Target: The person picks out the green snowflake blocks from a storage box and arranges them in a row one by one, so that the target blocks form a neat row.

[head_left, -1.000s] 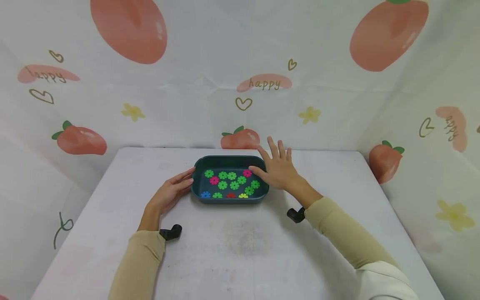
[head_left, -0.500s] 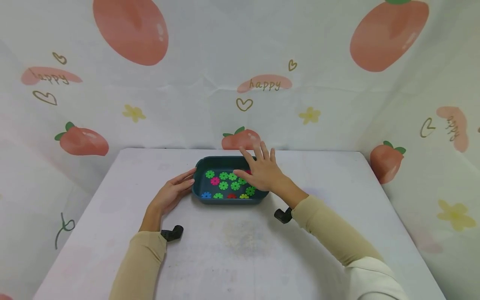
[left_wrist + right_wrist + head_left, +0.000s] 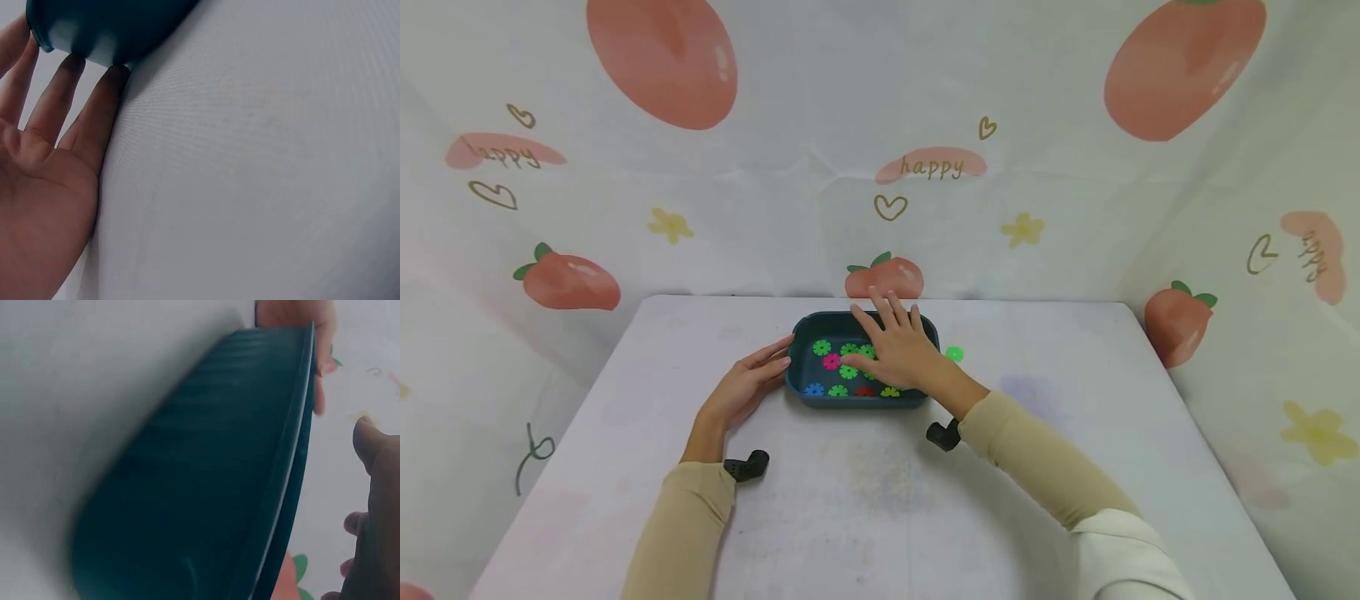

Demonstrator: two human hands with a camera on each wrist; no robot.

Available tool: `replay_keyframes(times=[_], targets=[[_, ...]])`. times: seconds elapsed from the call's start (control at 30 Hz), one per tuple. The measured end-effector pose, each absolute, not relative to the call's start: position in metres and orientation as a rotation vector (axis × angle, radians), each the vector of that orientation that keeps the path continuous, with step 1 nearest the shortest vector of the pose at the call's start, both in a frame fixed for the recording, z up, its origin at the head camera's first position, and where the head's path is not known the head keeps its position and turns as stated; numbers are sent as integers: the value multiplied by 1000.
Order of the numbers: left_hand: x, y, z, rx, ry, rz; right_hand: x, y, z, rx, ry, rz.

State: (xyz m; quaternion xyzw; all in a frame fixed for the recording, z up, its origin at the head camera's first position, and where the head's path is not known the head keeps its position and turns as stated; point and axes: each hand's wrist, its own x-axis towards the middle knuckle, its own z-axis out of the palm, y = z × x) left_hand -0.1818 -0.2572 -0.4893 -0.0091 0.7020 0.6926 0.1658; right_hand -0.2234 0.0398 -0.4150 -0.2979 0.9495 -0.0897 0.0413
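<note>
A dark teal rectangular tub (image 3: 865,402) stands on the table with several flat notched plastic discs lying in it. Most are green (image 3: 822,347); a pink disc (image 3: 831,362), a blue disc (image 3: 813,389), a red disc (image 3: 865,392) and a yellow disc (image 3: 890,392) also show. My left hand (image 3: 743,386) touches the tub's left end with extended fingertips, seen also in the left wrist view. Over the tub's right half, my right hand (image 3: 904,350) hovers with spread fingers and hides some discs. Nothing is held in it.
One green disc (image 3: 954,354) lies on the white table (image 3: 880,500), just right of the tub. A white cloth backdrop (image 3: 775,208) printed with fruit and flowers rises behind the table's far edge.
My right hand has moved left from the tub's right end to over its right half. The green disc on the table now shows. My left hand stays at the tub.
</note>
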Motion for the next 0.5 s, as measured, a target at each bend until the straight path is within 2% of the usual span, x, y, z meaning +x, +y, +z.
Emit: replay_keyframes(times=[0.5], targets=[[-183,-257,-491,-34,2027,1947,-216,14,-427,-912,2831,-334]])
